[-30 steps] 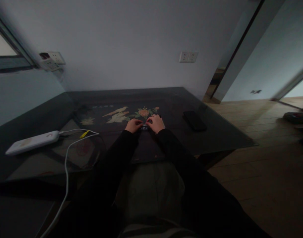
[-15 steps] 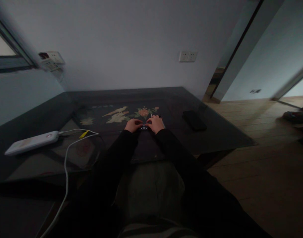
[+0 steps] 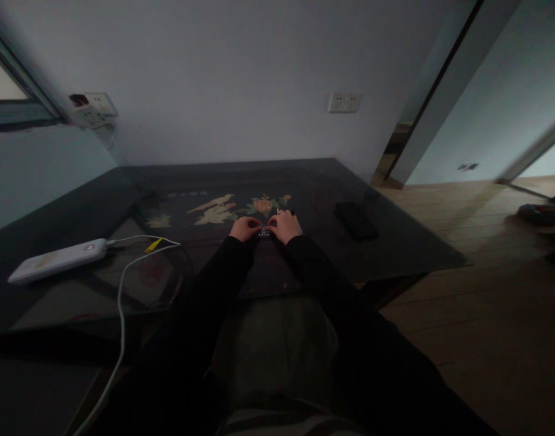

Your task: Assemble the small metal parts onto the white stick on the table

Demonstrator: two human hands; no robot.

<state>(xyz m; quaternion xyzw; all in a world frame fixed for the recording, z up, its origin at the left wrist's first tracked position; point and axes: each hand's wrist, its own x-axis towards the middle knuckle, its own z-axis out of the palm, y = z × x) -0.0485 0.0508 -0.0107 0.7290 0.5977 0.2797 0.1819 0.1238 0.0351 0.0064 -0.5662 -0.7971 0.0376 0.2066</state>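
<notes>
Both hands meet over the middle of the dark glass-topped table. My left hand has its fingers bent together at the left end of a small dark object with light dots. At the other end of that object, my right hand is closed with thumb and fingers pinched in. The object is too small and dim to name, and the fingers cover part of it. Behind the right hand, a thin dark tip and a pale edge stick out; what they belong to is hidden.
A black phone-like slab lies to the right. On the left rests a white power bank, its white cable with a yellow tag hanging over the front edge. Wall sockets sit above the table.
The hands stay almost in place, with only slight finger movement. The light dots on the small object between them show a little more clearly now.
</notes>
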